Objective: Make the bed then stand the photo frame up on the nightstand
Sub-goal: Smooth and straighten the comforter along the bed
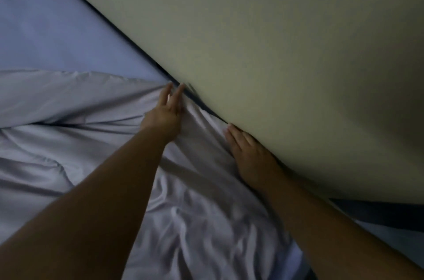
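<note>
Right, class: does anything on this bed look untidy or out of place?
The cover is bunched and creased beside the wall, while the sheet at upper left lies smooth. The left hand and right hand rest flat on the creased part by the wall.

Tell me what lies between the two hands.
Only bunched grey duvet fabric lies between the left hand and the right hand, close to the wall, seen in the head view.

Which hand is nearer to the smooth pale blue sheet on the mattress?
Left. The left hand has fingertips just below that smooth pale blue sheet; the right hand lies farther down, along the beige wall.
</note>
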